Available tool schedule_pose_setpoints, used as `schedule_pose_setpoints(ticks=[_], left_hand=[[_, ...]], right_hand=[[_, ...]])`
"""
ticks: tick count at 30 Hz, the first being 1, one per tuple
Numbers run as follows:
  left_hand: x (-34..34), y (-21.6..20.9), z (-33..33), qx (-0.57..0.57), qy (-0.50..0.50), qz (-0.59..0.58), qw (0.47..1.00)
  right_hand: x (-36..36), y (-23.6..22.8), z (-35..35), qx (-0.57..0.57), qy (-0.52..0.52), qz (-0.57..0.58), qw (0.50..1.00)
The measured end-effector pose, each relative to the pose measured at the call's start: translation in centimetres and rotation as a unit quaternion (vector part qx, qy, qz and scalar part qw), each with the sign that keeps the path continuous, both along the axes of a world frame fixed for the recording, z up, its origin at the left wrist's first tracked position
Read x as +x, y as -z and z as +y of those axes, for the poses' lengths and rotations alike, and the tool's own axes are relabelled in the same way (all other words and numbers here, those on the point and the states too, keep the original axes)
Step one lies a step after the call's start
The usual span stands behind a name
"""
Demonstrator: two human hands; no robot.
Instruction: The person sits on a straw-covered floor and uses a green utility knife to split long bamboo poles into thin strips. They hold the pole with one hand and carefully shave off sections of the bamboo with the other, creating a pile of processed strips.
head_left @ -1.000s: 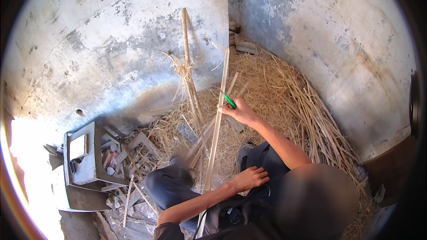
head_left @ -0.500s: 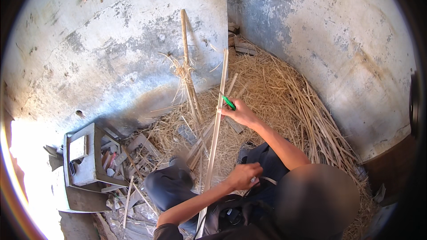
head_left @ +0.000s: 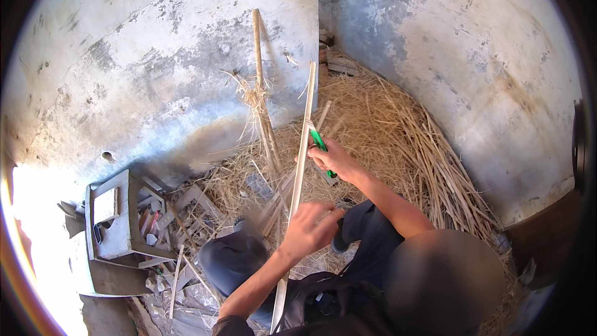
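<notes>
A long, pale split strip of wood or bamboo rises from my lap, tilted toward the wall corner. In my right hand is a green-handled cutter knife, its tip end at the strip's upper part. The right hand's fingertips are beside the strip's right edge. My left hand is over the strip lower down, hiding a piece of it. Its fingers point right, loosely bent and apart, with nothing visible in them. Whether its palm touches the strip I cannot tell.
Straw and shavings cover the floor, with long thin sticks along the right wall. A pole tied with straw leans on the left wall. A worn wooden stool lies among scraps at left. My knee is beside the strip.
My left hand has moved left and up from my lap to over the strip, its fingers loosening. The knife has turned more upright in my right hand. The strip's top has shifted slightly left.
</notes>
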State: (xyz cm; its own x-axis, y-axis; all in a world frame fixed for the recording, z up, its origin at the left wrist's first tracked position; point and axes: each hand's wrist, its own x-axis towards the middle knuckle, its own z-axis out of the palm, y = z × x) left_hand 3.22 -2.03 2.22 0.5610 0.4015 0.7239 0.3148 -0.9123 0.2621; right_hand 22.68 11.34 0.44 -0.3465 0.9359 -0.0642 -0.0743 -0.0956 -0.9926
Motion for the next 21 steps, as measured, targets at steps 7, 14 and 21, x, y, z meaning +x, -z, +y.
schedule_pose_setpoints(ticks=[7,14,21], left_hand=[[-5.4,-0.3,3.4,-0.548,-0.083,-0.056,0.831],[-7.4,0.8,3.5,-0.620,0.120,0.056,0.773],[-5.3,-1.0,4.2,-0.661,0.044,-0.179,0.727]], right_hand=[[-0.4,-1.8,-0.3,-0.008,0.002,0.056,0.998],[1.2,-2.7,0.3,0.090,0.124,0.029,0.988],[1.8,-1.0,-0.5,0.221,0.107,-0.044,0.968]])
